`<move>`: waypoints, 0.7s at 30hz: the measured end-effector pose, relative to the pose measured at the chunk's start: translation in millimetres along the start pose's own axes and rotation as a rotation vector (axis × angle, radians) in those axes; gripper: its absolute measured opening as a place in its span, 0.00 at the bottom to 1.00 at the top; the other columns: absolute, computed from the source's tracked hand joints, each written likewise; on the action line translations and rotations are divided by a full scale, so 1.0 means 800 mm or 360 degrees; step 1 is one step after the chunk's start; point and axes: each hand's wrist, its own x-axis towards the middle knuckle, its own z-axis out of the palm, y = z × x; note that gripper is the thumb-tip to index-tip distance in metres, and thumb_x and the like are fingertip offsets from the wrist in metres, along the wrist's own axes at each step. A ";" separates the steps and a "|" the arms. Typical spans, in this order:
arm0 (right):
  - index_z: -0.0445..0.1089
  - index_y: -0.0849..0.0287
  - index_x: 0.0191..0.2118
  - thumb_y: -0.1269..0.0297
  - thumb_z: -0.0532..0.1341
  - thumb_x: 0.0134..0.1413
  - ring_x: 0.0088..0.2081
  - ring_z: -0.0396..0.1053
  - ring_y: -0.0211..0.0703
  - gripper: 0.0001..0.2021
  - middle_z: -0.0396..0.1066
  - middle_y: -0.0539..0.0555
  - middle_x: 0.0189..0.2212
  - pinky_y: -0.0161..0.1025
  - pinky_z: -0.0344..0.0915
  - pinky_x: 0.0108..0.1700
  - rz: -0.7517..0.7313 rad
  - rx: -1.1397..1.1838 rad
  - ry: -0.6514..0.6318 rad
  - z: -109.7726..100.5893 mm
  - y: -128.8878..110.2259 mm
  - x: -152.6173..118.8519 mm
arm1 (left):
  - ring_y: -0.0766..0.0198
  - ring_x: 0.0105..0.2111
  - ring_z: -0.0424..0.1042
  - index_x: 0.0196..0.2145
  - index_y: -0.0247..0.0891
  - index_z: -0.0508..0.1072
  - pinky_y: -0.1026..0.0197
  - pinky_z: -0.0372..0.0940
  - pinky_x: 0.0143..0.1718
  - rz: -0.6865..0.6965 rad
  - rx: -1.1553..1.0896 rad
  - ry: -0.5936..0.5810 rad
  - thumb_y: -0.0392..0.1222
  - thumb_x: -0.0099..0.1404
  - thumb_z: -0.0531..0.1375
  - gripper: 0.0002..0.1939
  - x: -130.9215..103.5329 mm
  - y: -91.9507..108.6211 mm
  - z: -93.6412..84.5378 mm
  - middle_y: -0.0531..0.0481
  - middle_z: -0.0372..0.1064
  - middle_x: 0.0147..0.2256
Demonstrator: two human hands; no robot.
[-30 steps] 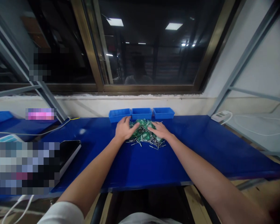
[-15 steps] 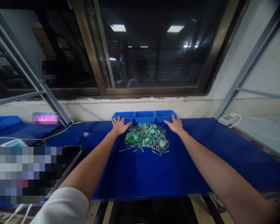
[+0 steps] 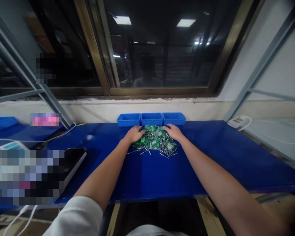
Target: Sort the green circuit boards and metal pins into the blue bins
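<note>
As the metal-and-green pile (image 3: 153, 139) lies on the bench (image 3: 152, 178), I see left hand (image 3: 134, 134) and right hand (image 3: 174, 132) wide, flanking it; low, even palm pressure should limit scatter.

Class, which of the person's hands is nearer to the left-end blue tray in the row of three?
Left. The left hand is just in front of the left-end tray; the right hand is farther off, at the right of the pile.
</note>
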 end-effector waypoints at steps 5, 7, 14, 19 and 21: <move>0.70 0.51 0.47 0.43 0.51 0.52 0.54 0.61 0.56 0.24 0.70 0.54 0.49 0.54 0.52 0.54 0.0021 0.0000 0.0019 0.009 -0.006 -0.005 | 0.50 0.60 0.53 0.56 0.39 0.64 0.48 0.49 0.58 -0.0057 -0.0032 -0.0086 0.60 0.61 0.47 0.31 -0.005 0.015 0.007 0.43 0.55 0.60; 0.70 0.51 0.47 0.44 0.51 0.52 0.53 0.62 0.55 0.24 0.70 0.53 0.49 0.53 0.52 0.54 0.0013 0.0014 0.0055 0.010 -0.006 -0.007 | 0.51 0.58 0.58 0.54 0.40 0.66 0.50 0.52 0.57 -0.0081 -0.0144 -0.0079 0.60 0.62 0.46 0.30 -0.010 0.017 0.005 0.44 0.59 0.58; 0.68 0.52 0.50 0.42 0.51 0.51 0.57 0.52 0.58 0.27 0.63 0.56 0.54 0.53 0.52 0.53 -0.0200 -0.0098 0.0069 0.010 -0.020 -0.013 | 0.54 0.52 0.65 0.48 0.38 0.71 0.57 0.58 0.54 -0.0039 -0.0249 0.0162 0.53 0.63 0.48 0.24 -0.015 0.017 -0.005 0.45 0.68 0.51; 0.68 0.55 0.49 0.40 0.54 0.47 0.58 0.47 0.62 0.29 0.56 0.60 0.58 0.56 0.50 0.53 -0.0234 -0.0147 -0.0030 0.012 -0.028 -0.017 | 0.56 0.50 0.66 0.45 0.37 0.72 0.57 0.58 0.54 0.0129 -0.0092 0.0349 0.49 0.63 0.50 0.20 -0.017 0.022 -0.010 0.45 0.68 0.49; 0.68 0.56 0.47 0.42 0.57 0.44 0.55 0.52 0.61 0.28 0.60 0.60 0.54 0.53 0.54 0.50 -0.0249 -0.0055 0.0080 0.012 -0.029 -0.017 | 0.57 0.50 0.66 0.44 0.38 0.72 0.57 0.58 0.54 0.0178 -0.0065 0.0372 0.48 0.63 0.50 0.19 -0.020 0.030 -0.011 0.45 0.68 0.49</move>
